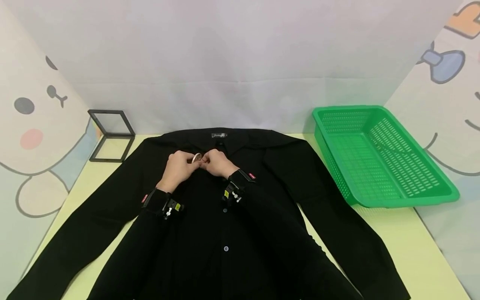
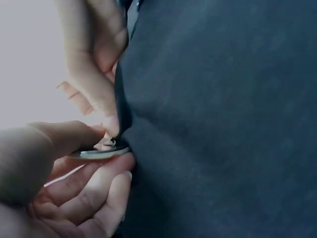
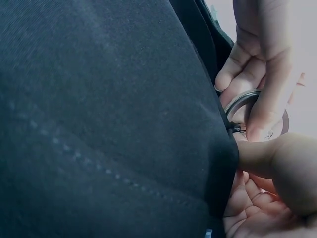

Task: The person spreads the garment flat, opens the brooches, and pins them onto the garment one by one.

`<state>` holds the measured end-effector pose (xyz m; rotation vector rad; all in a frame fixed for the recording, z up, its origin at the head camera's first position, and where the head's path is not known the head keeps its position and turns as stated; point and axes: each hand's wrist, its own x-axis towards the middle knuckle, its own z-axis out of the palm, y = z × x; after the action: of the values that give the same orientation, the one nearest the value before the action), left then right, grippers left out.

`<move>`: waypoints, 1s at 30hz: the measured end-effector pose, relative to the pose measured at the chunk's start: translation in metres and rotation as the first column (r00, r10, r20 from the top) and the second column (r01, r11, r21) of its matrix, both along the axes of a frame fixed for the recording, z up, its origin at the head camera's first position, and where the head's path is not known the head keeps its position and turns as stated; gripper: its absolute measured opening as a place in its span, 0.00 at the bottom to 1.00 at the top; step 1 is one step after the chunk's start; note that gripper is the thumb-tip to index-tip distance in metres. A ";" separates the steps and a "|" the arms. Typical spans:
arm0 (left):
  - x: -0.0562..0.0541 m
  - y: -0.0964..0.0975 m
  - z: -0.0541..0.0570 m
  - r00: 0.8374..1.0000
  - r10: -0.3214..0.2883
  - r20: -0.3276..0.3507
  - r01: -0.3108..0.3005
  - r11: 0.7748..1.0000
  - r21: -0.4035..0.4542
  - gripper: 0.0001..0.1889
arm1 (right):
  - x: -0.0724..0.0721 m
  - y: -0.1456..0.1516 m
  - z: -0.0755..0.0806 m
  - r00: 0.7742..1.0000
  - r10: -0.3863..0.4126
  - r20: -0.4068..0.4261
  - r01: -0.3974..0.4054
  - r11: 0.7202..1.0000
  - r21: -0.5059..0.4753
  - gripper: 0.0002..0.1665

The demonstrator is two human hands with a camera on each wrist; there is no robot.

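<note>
A black long-sleeved button shirt (image 1: 198, 233) lies face up with its sleeves spread. Just below its collar, my left hand (image 1: 178, 168) pinches a round pin badge (image 1: 196, 158) between thumb and fingers. In the left wrist view, the badge (image 2: 101, 154) is edge-on, right against a raised fold of the shirt. My right hand (image 1: 218, 163) pinches that fold beside the badge, its fingertips meeting those of my left hand. Through the right wrist view, the badge's rim (image 3: 240, 100) and a small metal pin part show at the cloth edge; fingers cover the rest.
On the right, a green plastic basket (image 1: 405, 201) stands beside the shirt's sleeve. A black two-panel frame (image 1: 121, 136) with clear windows stands unfolded at the back left. The pale yellow table (image 1: 403, 227) meets a white backdrop behind and cartoon-printed panels at both sides.
</note>
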<state>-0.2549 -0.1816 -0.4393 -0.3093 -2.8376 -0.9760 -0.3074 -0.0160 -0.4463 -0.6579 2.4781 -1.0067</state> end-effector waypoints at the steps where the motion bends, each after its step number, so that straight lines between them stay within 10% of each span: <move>1: 0.000 -0.002 0.000 1.000 -0.016 -0.002 0.016 1.000 0.007 0.09 | 0.000 0.000 0.000 1.000 0.001 0.000 -0.001 1.000 0.000 0.12; 30: -0.008 -0.008 -0.001 0.996 -0.006 0.094 0.003 0.999 0.041 0.16 | -0.002 0.002 -0.003 1.000 0.002 -0.023 -0.003 1.000 -0.006 0.11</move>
<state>-0.2634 -0.1895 -0.4402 -0.2727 -2.8972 -1.0754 -0.3089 -0.0140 -0.4490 -0.6780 2.4938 -1.0122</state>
